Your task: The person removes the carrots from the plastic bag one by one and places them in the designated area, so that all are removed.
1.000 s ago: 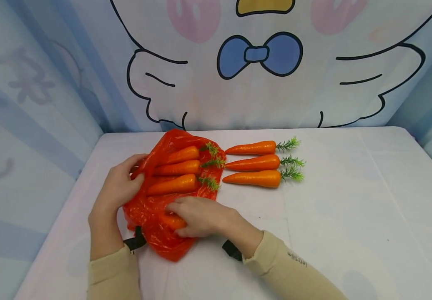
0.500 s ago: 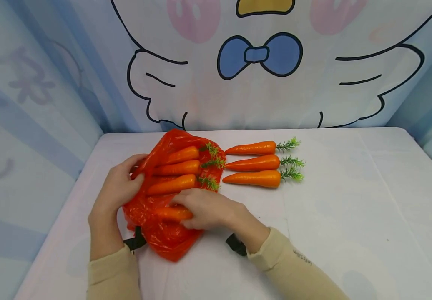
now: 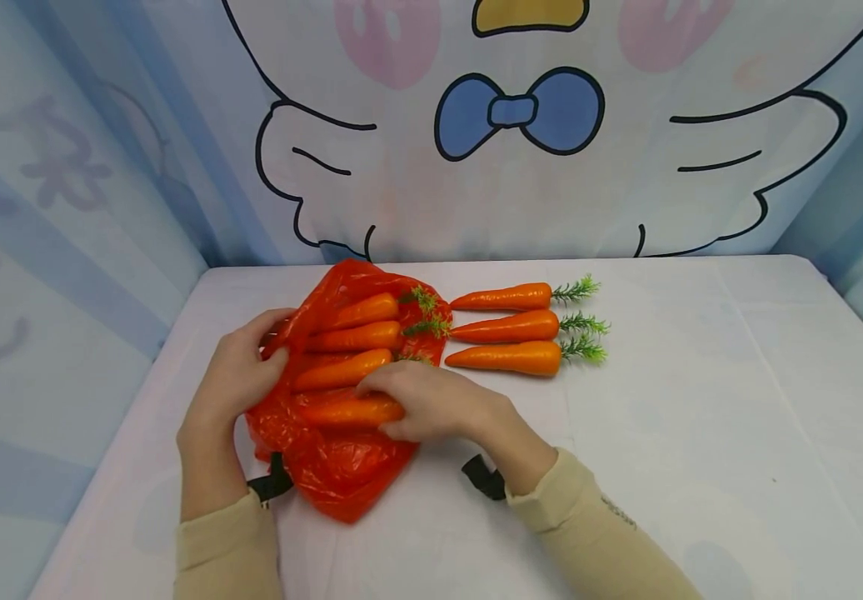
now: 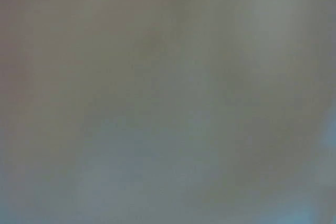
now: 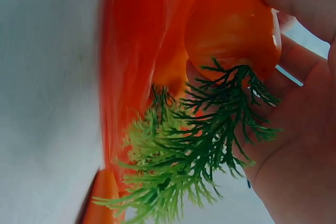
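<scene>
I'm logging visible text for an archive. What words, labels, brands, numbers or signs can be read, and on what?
No text is readable.
Beige fabric right sleeve: small dark print, too blurred to read.
Pale blue-and-white curtain at left: faint purplish marks, too blurred to call writing.
Shiny red plastic bag, orange carrots with green tops: no lettering visible.
</scene>
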The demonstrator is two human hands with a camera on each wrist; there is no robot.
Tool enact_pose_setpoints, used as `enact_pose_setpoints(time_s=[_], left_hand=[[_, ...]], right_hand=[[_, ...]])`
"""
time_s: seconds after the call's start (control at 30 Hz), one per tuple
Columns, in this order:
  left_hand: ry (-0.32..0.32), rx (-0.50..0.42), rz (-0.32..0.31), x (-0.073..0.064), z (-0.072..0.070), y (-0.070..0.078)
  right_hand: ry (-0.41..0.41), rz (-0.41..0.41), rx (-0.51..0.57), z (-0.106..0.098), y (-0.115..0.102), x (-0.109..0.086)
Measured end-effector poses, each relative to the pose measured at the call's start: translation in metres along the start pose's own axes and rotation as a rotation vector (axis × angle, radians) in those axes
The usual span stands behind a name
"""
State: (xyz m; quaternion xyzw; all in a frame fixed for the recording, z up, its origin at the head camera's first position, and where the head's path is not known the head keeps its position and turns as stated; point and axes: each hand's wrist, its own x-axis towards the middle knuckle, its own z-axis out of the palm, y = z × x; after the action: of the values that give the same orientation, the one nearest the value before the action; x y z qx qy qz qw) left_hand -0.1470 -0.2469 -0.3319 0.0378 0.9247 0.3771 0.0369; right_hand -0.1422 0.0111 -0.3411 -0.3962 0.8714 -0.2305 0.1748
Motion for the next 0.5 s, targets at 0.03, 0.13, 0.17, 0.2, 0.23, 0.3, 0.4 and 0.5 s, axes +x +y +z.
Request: enact_pose_setpoints(time_s=[0.03,0.13,0.17,0.2,0.23,0.3,0.4,0.5], left_hand=[[0.000,0.000,0.000,0.000,0.000,0.000],[0.000,0.000,-0.002,0.000,0.000,0.000],[0.002,0.001,-0.001,0.000,0.000,0.000],[0.003,0.000,0.000,0.000,-0.001,0.000],[0.004,0.001,0.000,-0.001,0.000,0.000],[0.007,0.007,0.006,-0.001,0.000,-0.001],[0.008,0.009,0.008,-0.001,0.000,0.000],[0.011,0.005,0.011,0.000,0.001,0.000]], right_hand=[[0.002,0.004,0.005,-0.001,0.001,-0.001],[0.009,0.006,0.018,-0.004,0.003,-0.003],[0.010,0.006,0.023,-0.005,0.004,-0.004],[0.010,0.009,0.032,-0.006,0.005,-0.005],[0.009,0.013,0.038,-0.006,0.006,-0.006],[0.011,0.024,0.048,-0.008,0.008,-0.008],[0.018,0.041,0.059,-0.011,0.011,-0.012],[0.029,0.055,0.057,-0.015,0.014,-0.016]])
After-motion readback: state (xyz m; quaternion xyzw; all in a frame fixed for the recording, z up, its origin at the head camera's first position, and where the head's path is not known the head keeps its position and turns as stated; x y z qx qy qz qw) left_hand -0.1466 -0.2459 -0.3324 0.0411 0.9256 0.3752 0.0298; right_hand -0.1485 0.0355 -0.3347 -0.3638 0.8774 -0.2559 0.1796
